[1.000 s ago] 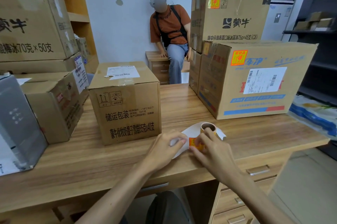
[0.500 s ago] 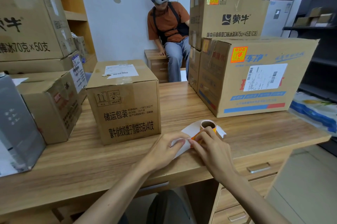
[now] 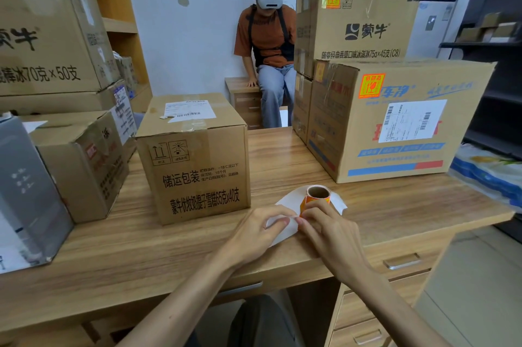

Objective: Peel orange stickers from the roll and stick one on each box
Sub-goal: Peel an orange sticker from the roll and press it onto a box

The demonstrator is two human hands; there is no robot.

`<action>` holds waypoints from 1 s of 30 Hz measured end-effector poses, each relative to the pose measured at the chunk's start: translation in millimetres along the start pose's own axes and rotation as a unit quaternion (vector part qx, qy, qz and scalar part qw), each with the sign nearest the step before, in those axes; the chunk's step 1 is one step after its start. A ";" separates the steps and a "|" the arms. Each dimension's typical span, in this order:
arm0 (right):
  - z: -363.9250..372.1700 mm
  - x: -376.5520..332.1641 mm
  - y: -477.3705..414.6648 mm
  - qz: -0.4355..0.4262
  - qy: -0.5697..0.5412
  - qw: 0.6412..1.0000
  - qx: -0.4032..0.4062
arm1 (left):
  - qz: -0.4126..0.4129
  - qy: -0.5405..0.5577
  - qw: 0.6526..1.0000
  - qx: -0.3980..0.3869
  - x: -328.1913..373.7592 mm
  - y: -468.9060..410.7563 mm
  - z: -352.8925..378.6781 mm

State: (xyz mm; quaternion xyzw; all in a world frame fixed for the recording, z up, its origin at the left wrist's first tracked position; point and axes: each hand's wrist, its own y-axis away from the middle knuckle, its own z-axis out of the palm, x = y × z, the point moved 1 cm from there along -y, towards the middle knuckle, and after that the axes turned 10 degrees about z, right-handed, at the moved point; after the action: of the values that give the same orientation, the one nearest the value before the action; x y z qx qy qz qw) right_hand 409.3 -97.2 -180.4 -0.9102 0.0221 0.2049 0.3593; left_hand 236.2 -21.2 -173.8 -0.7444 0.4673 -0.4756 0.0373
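Note:
A small roll of orange stickers (image 3: 317, 195) stands on the wooden desk (image 3: 175, 245) with its white backing strip (image 3: 284, 230) trailing toward me. My left hand (image 3: 254, 230) pinches the strip. My right hand (image 3: 329, 230) pinches an orange sticker at the strip's edge, just below the roll. A mid-size cardboard box (image 3: 195, 160) stands left of the roll and carries no orange sticker on its visible faces. The big box (image 3: 395, 120) at right and the box (image 3: 358, 19) stacked behind it each show an orange sticker.
Stacked cartons (image 3: 48, 35) and a grey box (image 3: 25, 194) crowd the desk's left side. A person wearing a headset (image 3: 268, 44) sits behind the desk. Shelves line the left wall, drawers (image 3: 401, 262) sit under the desk at right, and a printed bag (image 3: 488, 168) lies far right.
My fingertips have drawn closer together on the strip, and less of the orange sticker shows between them. The roll and boxes stay put.

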 end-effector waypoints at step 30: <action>-60.7 34.6 1.7 0.210 -0.284 0.935 -0.029 | -0.114 -0.038 0.990 0.076 -2.2 0.3 -4.9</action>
State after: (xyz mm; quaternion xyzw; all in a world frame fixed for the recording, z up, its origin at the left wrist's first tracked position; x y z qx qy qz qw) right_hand 462.4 -135.0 -155.1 -0.7989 0.1036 0.5261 0.2726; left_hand 232.1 -17.8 -172.8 -0.8050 0.3400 -0.4828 0.0572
